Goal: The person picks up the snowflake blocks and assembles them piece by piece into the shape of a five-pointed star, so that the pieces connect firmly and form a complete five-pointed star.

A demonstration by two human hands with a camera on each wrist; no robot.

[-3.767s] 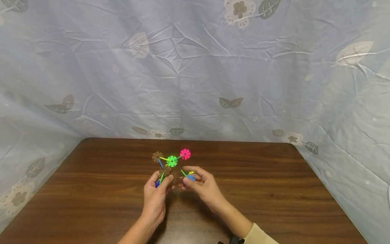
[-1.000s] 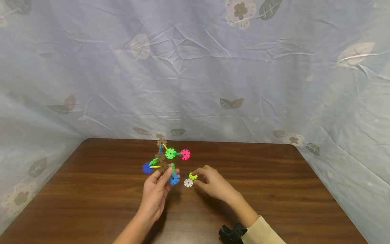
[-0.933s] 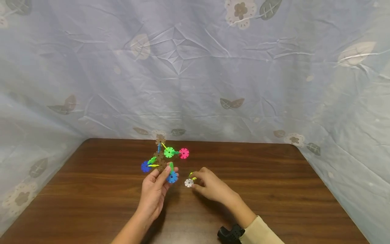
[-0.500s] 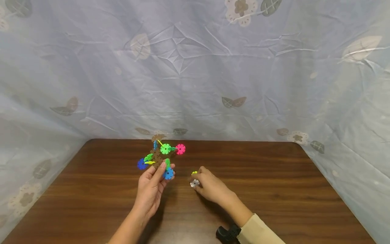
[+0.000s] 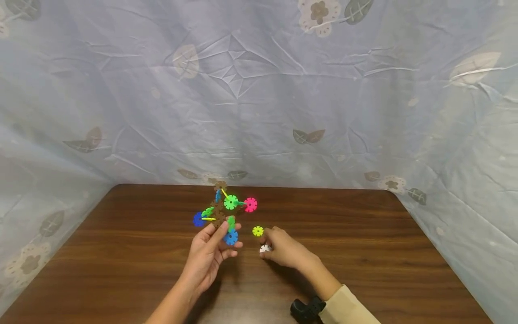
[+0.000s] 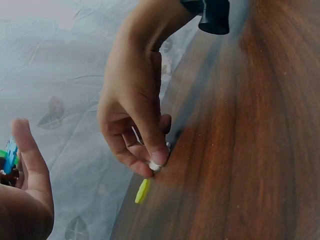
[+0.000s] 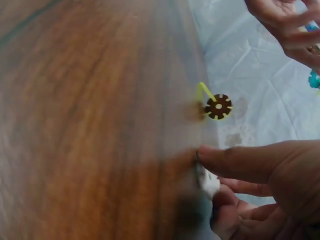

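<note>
My left hand [image 5: 208, 256] holds up a built piece of notched plastic discs between thumb and fingers. Its discs include a pink disc [image 5: 250, 204], a bright green disc [image 5: 231, 202], a dark blue disc [image 5: 198, 219], a light blue disc [image 5: 231, 237] and several brown ones. To its right, low over the table, my right hand [image 5: 288, 249] pinches a white notched disc [image 5: 265, 249], partly hidden by the fingers. Just beyond those fingertips is a yellow disc [image 5: 257, 231], seen edge-on in the left wrist view. A brown disc [image 7: 218, 106] adjoins a yellow edge in the right wrist view.
The dark wooden table [image 5: 364, 252] spreads under both hands. A pale patterned curtain [image 5: 259, 112] hangs behind it and along both sides. A black device [image 5: 307, 309] is by the right wrist, near the sleeve [image 5: 348, 306].
My right hand has left the built piece and now grips the white disc, drawn slightly toward me. The left hand's piece has been turned and raised, then shifted left and back right.
</note>
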